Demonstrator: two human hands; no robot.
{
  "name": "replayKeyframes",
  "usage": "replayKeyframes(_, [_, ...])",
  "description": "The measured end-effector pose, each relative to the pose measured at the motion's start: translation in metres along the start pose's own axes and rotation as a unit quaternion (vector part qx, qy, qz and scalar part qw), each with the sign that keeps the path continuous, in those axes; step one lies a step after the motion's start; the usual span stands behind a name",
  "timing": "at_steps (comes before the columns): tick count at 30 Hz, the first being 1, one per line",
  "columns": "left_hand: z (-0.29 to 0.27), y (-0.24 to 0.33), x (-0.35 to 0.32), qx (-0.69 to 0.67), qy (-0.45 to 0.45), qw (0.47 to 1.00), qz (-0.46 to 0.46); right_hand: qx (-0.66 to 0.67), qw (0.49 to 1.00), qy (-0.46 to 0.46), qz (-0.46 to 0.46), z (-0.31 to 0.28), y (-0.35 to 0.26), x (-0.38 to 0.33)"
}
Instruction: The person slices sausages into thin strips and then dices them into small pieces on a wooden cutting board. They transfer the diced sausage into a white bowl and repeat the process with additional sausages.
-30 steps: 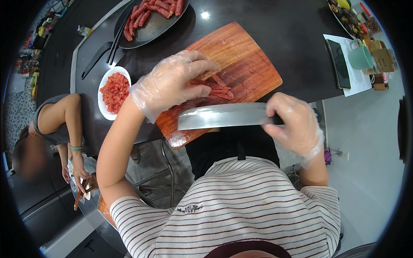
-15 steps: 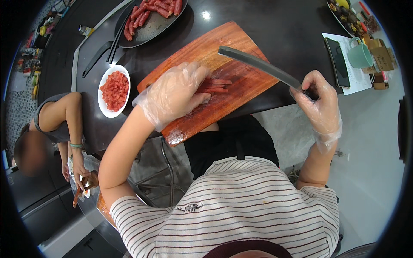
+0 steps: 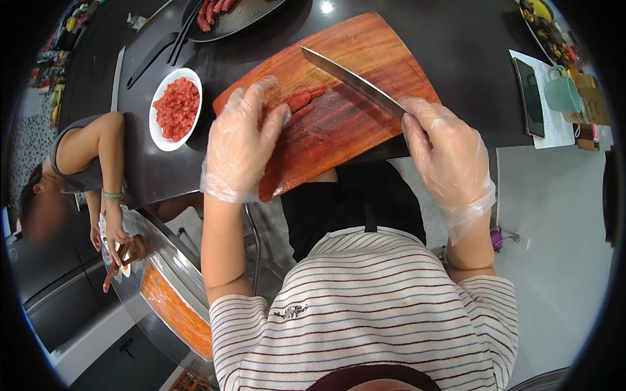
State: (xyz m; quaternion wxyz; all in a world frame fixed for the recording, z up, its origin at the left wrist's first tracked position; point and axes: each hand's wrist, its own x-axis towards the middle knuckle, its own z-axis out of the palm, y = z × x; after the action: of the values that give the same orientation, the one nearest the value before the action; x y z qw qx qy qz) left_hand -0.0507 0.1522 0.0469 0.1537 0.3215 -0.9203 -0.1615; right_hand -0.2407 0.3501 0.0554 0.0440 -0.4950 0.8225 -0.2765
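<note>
— Plastic gloves (image 3: 475,203), clear, one pair, worn on both hands. State of each?

— Right hand (image 3: 450,146): closed round the handle of one metal knife (image 3: 355,83), blade slanting over the board, probably gripped well back for safety. Left hand (image 3: 241,143): half-curled, thumb beside the meat; whether it pinches, cannot tell.

— Meat?

— Red sausage strips (image 3: 305,98), on the wooden cutting board (image 3: 372,45), between left hand and blade; bunched, perhaps for easier steadying.

— Beyond?

— White bowl (image 3: 193,124) of diced red meat (image 3: 176,107), left of the board, seemingly within easy reach. Farther: black pan (image 3: 244,23), long sausages (image 3: 207,18) inside, dark chopsticks (image 3: 179,42) across its left edge, presumably handy there.
</note>
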Motion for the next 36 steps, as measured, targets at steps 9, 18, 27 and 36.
replayKeyframes(9, [-0.009, 0.007, -0.008, -0.038, -0.058, 0.996, -0.059, -0.034, 0.999, -0.016, -0.038, 0.029, -0.040, -0.003])
replayKeyframes(18, [-0.004, -0.002, -0.001, 0.029, -0.053, 0.997, 0.046, 0.023, 0.999, 0.034, -0.034, 0.023, -0.018, 0.008])
replayKeyframes(27, [0.007, 0.014, -0.015, 0.037, -0.006, 0.998, -0.055, 0.035, 0.999, 0.027, -0.028, 0.019, -0.010, 0.006])
replayKeyframes(36, [0.007, 0.017, -0.026, -0.089, 0.057, 0.990, -0.090, 0.012, 0.998, -0.003, -0.057, 0.028, -0.035, 0.002])
